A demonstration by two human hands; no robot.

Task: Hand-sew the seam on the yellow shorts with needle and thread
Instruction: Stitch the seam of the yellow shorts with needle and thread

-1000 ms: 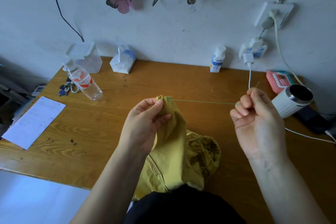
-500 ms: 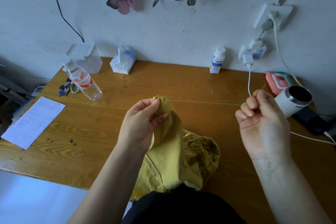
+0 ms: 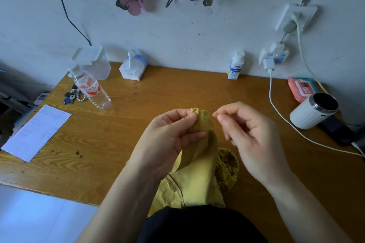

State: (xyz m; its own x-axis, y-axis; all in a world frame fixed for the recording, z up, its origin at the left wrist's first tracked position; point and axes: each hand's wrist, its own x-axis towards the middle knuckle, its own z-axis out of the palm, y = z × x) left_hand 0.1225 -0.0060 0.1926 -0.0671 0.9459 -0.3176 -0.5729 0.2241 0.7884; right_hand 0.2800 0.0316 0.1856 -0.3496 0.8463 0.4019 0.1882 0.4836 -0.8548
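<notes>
Hands meet over the middle of the wooden surface (image 3: 158, 92). The left hand (image 3: 169, 140) grips a raised fold of the yellow shorts (image 3: 197, 179), with thumb and forefinger pinching the top of the fold and the other fingers curled against the cloth below. The right hand (image 3: 250, 134) is just beside that fold, its fingers curled and its thumb and forefinger tips pressed together next to the cloth. The needle and thread are too fine and blurred to make out, so I cannot tell what that pinch holds.

From the fold, the shorts hang down to the surface, where the gathered waistband lies bunched. The rest trails over the near edge onto a dark garment (image 3: 197, 225) in the person's lap.

At the far left a water bottle (image 3: 90, 89) lies on its side, with a bunch of keys (image 3: 72, 97) beside it. A clear lidded container (image 3: 92, 63) stands behind them and a sheet of paper (image 3: 35, 132) lies nearer the edge. A tissue pack (image 3: 133, 67) and a small white bottle (image 3: 235, 66) stand against the wall. To the right, a white cup (image 3: 312, 111) lies tilted near a pink wipes pack (image 3: 301, 89), and a white charger cable (image 3: 276, 108) runs across the surface.
</notes>
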